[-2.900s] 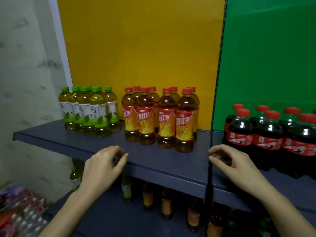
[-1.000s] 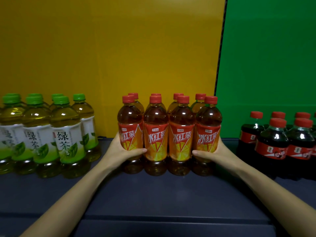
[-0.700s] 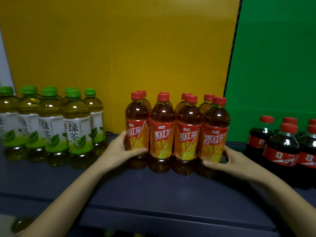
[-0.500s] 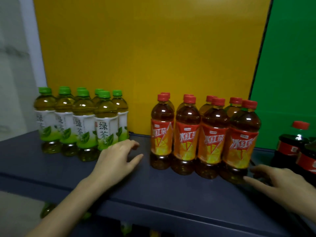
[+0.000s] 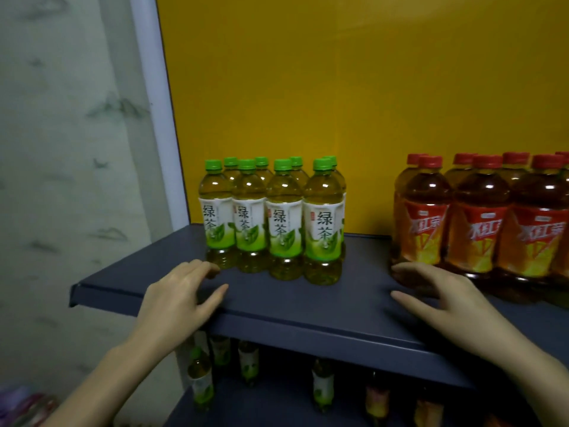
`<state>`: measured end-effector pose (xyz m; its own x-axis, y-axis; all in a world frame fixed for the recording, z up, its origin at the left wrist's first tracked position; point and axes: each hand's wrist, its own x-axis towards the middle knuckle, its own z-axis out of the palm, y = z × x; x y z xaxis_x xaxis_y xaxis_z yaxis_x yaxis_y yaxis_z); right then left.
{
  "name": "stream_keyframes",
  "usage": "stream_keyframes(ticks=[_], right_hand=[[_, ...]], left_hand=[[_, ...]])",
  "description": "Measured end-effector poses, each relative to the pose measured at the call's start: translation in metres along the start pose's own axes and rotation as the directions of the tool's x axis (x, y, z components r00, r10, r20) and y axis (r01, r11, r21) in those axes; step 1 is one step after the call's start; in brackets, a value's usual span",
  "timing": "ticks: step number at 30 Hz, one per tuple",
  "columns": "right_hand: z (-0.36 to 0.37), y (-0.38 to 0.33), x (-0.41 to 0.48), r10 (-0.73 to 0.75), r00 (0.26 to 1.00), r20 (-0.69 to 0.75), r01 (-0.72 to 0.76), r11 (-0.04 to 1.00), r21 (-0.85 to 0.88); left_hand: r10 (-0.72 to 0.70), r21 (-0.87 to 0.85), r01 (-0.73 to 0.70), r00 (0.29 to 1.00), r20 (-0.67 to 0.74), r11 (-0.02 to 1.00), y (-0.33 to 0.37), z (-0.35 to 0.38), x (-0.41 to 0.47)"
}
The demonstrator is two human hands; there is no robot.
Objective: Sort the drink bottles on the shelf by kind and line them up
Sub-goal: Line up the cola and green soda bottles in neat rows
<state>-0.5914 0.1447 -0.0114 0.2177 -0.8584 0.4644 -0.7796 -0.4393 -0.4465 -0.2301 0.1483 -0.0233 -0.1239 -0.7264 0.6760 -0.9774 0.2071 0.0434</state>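
Head view: green tea bottles stood upright in a tight cluster of two rows at the left end of the dark blue shelf, labels facing out. Red-capped iced tea bottles stood grouped to their right, running off the frame edge, with a bare gap of shelf between the two kinds. Both groups sat in front of the yellow back panel.

Left hand hovered over the shelf's front edge, fingers loose and spread, gripping nothing. Its fingertips were just beside the base of the leftmost green tea bottle; contact could not be told.

Right hand was also relaxed and empty, its fingers splayed in front of the leftmost iced tea bottle's base.

Lower shelf below held scattered bottles, dim and blurred. Pale marbled wall on the left.
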Motion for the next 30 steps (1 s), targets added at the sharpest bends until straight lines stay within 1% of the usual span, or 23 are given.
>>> stream_keyframes(ticks=[2, 4, 8, 10, 11, 13, 15, 17, 19, 21, 23, 26, 30], right_hand=[[0.015, -0.011, 0.013, 0.003, 1.0, -0.016, -0.003, 0.999, 0.043], [0.026, -0.02, 0.026, 0.031, 0.999, -0.011, -0.03, 0.996, 0.088], [0.04, -0.023, 0.057, 0.121, 0.992, 0.038, -0.126, 0.98, 0.153], [0.043, -0.023, 0.073, 0.176, 0.98, 0.097, -0.192, 0.961, 0.199], [0.045, -0.023, 0.08, 0.194, 0.973, 0.121, -0.217, 0.951, 0.222], [0.05, -0.024, 0.094, 0.219, 0.965, 0.145, -0.251, 0.933, 0.258], [0.053, -0.023, 0.104, 0.226, 0.96, 0.163, -0.265, 0.92, 0.287], [0.056, -0.023, 0.111, 0.205, 0.956, 0.21, -0.271, 0.89, 0.367], [0.06, -0.025, 0.115, 0.139, 0.958, 0.251, -0.254, 0.818, 0.516], [0.066, -0.026, 0.117, 0.085, 0.962, 0.259, -0.229, 0.768, 0.598], [0.073, -0.027, 0.12, 0.071, 0.966, 0.249, -0.216, 0.752, 0.622], [0.079, -0.03, 0.122, 0.082, 0.971, 0.225, -0.209, 0.749, 0.628], [0.08, -0.037, 0.123, 0.125, 0.965, 0.23, -0.241, 0.769, 0.593]], left_hand=[[-0.073, -0.065, 0.076, 0.997, 0.038, 0.995, -0.02, 0.003, 0.002], [-0.126, -0.095, 0.132, 0.99, 0.064, 0.987, -0.034, 0.009, 0.008], [-0.138, -0.131, 0.142, 0.99, 0.035, 0.981, -0.05, 0.019, 0.029], [-0.159, -0.201, 0.172, 0.984, 0.076, 0.964, -0.061, 0.029, 0.044], [-0.18, -0.274, 0.207, 0.976, 0.121, 0.939, -0.066, 0.034, 0.052], [-0.196, -0.452, 0.278, 0.956, 0.22, 0.848, -0.076, 0.042, 0.068], [-0.191, -0.556, 0.332, 0.936, 0.297, 0.762, -0.085, 0.053, 0.082], [-0.162, -0.607, 0.375, 0.912, 0.377, 0.7, -0.091, 0.063, 0.095], [-0.099, -0.684, 0.413, 0.888, 0.449, 0.601, -0.098, 0.073, 0.108], [-0.02, -0.753, 0.427, 0.875, 0.483, 0.5, -0.102, 0.08, 0.121], [0.07, -0.794, 0.409, 0.87, 0.488, 0.449, -0.105, 0.087, 0.132], [0.193, -0.832, 0.382, 0.853, 0.485, 0.402, -0.104, 0.094, 0.139], [0.225, -0.876, 0.37, 0.866, 0.446, 0.309, -0.102, 0.096, 0.138]])
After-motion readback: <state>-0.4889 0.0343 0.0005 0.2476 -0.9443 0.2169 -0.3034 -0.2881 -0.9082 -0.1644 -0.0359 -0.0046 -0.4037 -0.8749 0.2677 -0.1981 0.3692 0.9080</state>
